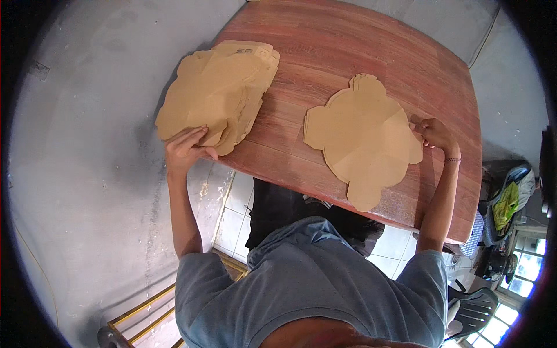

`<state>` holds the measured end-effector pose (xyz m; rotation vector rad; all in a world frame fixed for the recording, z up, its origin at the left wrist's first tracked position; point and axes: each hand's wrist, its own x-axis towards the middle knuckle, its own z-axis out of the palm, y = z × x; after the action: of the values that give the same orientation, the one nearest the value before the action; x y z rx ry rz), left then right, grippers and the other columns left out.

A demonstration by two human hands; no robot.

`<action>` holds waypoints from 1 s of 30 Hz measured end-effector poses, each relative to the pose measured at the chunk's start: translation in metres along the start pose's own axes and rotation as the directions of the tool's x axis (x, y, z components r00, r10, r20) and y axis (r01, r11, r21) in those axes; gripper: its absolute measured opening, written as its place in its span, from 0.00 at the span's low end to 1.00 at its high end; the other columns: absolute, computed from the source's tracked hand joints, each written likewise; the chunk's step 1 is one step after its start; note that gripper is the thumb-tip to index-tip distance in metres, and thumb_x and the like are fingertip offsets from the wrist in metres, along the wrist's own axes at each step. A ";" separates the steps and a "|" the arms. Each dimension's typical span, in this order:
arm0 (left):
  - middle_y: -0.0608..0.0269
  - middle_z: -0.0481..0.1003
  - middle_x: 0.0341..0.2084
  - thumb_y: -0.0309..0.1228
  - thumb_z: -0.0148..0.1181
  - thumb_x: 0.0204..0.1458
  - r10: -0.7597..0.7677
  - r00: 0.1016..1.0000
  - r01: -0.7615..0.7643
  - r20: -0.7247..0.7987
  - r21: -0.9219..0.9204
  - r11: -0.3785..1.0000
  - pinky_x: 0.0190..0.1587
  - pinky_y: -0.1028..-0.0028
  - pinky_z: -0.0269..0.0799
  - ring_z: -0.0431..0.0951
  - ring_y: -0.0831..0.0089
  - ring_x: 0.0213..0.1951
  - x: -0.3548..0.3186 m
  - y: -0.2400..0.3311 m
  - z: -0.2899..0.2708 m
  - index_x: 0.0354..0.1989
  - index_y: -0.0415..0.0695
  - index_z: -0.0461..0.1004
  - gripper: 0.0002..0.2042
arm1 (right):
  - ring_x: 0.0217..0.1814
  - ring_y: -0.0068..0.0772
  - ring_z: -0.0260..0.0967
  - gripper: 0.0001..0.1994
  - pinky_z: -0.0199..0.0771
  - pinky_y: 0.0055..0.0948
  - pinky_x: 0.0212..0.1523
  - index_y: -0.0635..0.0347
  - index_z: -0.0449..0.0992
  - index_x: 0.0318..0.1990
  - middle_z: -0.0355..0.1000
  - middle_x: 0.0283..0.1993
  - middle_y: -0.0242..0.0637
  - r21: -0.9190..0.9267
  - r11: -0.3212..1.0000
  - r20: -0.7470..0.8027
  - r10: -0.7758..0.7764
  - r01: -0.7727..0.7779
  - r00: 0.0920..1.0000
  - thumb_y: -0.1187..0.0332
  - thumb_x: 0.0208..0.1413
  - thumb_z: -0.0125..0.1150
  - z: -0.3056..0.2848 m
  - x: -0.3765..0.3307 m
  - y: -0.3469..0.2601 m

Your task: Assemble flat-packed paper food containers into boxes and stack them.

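A pile of flat, die-cut brown cardboard blanks lies at the table's far left corner, its sheets overlapping unevenly. My left hand is at the pile's near edge, fingers over the top sheet and thumb lower down, gripping that edge. To the right lies a neater stack of cross-shaped cardboard blanks with rounded sides and stubby tabs. My right hand holds the right edge of this stack beside its right tab, fingers curled and thumb side against the cardboard. The undersides of both stacks are hidden.
The reddish wooden table has a curved near edge close to my body. A grey wall borders it on the left. A dark plastic chair stands at lower right, and a yellow-framed rack at lower left.
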<state>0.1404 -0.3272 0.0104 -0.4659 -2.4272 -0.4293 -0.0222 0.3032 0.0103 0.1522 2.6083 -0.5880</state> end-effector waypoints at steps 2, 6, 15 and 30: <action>0.55 0.85 0.37 0.35 0.83 0.19 0.019 1.000 -0.019 0.019 0.005 1.000 0.42 0.68 0.83 0.86 0.61 0.39 0.004 0.000 -0.002 0.35 0.34 0.84 0.28 | 0.24 0.28 0.76 0.29 0.78 0.29 0.26 0.66 0.83 0.41 0.75 0.23 0.37 0.024 1.000 -0.007 -0.015 0.015 1.000 0.41 0.59 0.64 0.001 -0.002 0.000; 0.56 0.85 0.36 0.36 0.83 0.19 0.008 0.999 -0.005 0.052 -0.069 0.998 0.39 0.68 0.82 0.86 0.61 0.37 0.007 -0.008 -0.002 0.34 0.35 0.84 0.28 | 0.24 0.28 0.76 0.28 0.77 0.30 0.26 0.66 0.83 0.37 0.75 0.22 0.36 0.050 0.998 -0.027 -0.026 0.027 0.999 0.42 0.59 0.65 0.003 0.001 0.002; 0.56 0.85 0.35 0.34 0.83 0.29 0.046 0.998 -0.046 -0.034 0.016 0.999 0.39 0.67 0.82 0.85 0.62 0.36 0.008 -0.004 0.004 0.37 0.38 0.83 0.24 | 0.23 0.26 0.75 0.26 0.76 0.29 0.25 0.66 0.80 0.33 0.72 0.21 0.34 0.042 0.999 -0.024 -0.009 0.010 1.000 0.45 0.61 0.63 0.003 0.001 0.004; 0.62 0.82 0.28 0.25 0.79 0.44 0.444 0.848 -0.254 -0.290 0.514 0.820 0.30 0.70 0.80 0.83 0.66 0.30 0.088 0.063 -0.039 0.36 0.43 0.83 0.11 | 0.28 0.34 0.78 0.22 0.77 0.32 0.30 0.67 0.80 0.34 0.77 0.27 0.45 -0.029 0.955 -0.299 -0.291 0.296 0.909 0.51 0.59 0.66 0.004 0.011 0.027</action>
<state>0.1220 -0.2676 0.1074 -0.5459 -1.8929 0.2059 -0.0254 0.3257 -0.0079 -0.1649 2.9501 -0.7402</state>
